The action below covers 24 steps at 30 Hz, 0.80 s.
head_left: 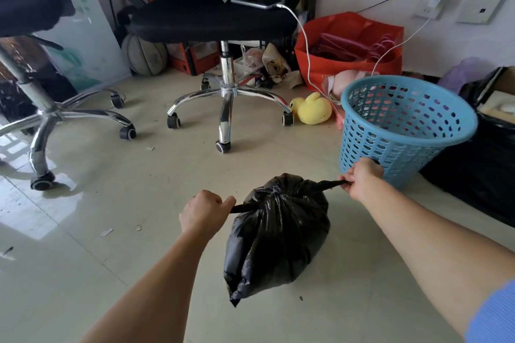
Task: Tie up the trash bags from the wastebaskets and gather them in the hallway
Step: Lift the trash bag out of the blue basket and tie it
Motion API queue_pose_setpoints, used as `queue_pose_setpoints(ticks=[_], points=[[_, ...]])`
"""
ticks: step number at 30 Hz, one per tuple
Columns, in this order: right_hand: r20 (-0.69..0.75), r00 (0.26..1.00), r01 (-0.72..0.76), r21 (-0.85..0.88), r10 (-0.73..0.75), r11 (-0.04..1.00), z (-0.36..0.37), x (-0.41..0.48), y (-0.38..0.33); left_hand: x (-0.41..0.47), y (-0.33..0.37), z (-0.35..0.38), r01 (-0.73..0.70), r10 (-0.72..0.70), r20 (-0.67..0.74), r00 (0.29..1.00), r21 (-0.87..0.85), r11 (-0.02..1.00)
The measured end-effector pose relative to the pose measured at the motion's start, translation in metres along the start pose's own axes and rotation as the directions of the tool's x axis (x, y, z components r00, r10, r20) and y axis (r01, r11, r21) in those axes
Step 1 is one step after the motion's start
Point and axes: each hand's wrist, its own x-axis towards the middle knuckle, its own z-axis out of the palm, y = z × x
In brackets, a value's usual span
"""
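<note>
A full black trash bag (276, 234) stands on the tiled floor in the middle of the head view, its top gathered into a knot. My left hand (202, 211) grips the bag's left tail in a fist. My right hand (361, 179) grips the right tail, and both tails are stretched taut away from the knot. Just behind my right hand sits a blue perforated wastebasket (401, 131), tilted and with no bag in it.
Two office chairs with chrome wheeled bases (227, 97) (50, 117) stand ahead and to the left. A yellow plush duck (313, 108), a red bag (348, 47) and a white cable lie by the wall. Black bags and boxes (479, 153) fill the right.
</note>
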Motion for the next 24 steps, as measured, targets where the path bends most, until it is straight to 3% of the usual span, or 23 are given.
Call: queue_pose_setpoints(ticks=[3,6,8,11,13,16,19,21,22,24], points=[[0.034,0.999,0.029,-0.064,-0.026,0.998,-0.002,0.002,0.001,0.005,0.006,0.0,0.024,0.015,0.213,0.977,-0.182,0.983],[0.174,0.981,-0.021,-0.362,0.09,0.932,-0.009,0.008,0.02,0.009,0.006,0.004,0.066,0.108,0.356,0.928,-0.443,0.894],[0.222,0.961,-0.031,-0.502,0.164,0.864,-0.011,-0.004,0.034,0.009,0.005,0.008,0.092,0.14,0.396,0.907,-0.512,0.854],[0.262,0.962,0.106,-0.617,0.076,0.78,-0.012,-0.012,0.053,0.008,0.01,0.012,0.111,0.129,0.364,0.922,-0.57,0.814],[0.256,0.965,0.232,-0.766,-0.046,0.599,-0.013,-0.011,0.068,0.008,0.014,0.013,0.101,0.097,0.294,0.951,-0.59,0.801],[0.318,0.892,0.382,-0.91,-0.32,0.16,-0.006,-0.019,0.081,0.009,0.019,0.013,0.12,0.066,0.253,0.965,-0.652,0.749],[0.507,0.694,0.605,-0.795,-0.512,0.033,0.003,-0.036,0.089,0.007,0.022,0.016,0.188,0.067,0.304,0.95,-0.732,0.655],[0.598,0.557,0.758,-0.65,-0.576,0.058,0.009,-0.042,0.096,0.007,0.023,0.018,0.202,0.064,0.317,0.946,-0.734,0.648],[0.603,0.534,0.806,-0.574,-0.592,0.142,0.014,-0.044,0.097,0.007,0.023,0.019,0.2,0.06,0.316,0.947,-0.725,0.66],[0.525,0.642,0.765,-0.39,-0.558,0.513,0.027,-0.052,0.088,0.008,0.02,0.02,0.193,0.045,0.312,0.949,-0.689,0.699]])
